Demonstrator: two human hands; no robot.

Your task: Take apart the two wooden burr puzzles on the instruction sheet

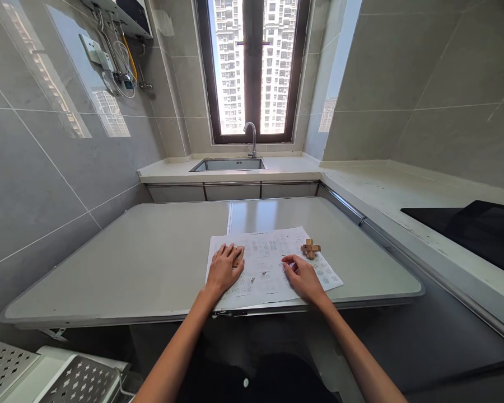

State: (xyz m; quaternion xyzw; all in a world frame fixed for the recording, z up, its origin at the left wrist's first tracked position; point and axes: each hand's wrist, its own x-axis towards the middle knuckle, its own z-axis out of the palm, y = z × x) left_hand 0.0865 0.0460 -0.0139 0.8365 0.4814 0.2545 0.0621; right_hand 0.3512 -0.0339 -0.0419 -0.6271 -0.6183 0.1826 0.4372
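Wooden cross-shaped puzzle (310, 248) on a printed paper sheet (269, 268), smooth grey table (130, 263), left hand (223, 270) flat over a small wooden piece (237, 259), right hand (303, 275) loosely curled, holding nothing.

tabletop: a pale grey folding tabletop (151, 263) with rounded corners and a seam running near to far down its middle.
sheet: a white printed sheet (273, 263) lies flat at the near edge, right of the seam, slightly skewed.
wooden cross: a small interlocked wooden cross puzzle (310, 248) sits on the sheet's far right part.
wooden piece: a small wooden piece (237, 258) lies on the sheet's left part, partly under the left hand (223, 271).
right hand: right hand (303, 275) rests on the sheet, just near the cross.
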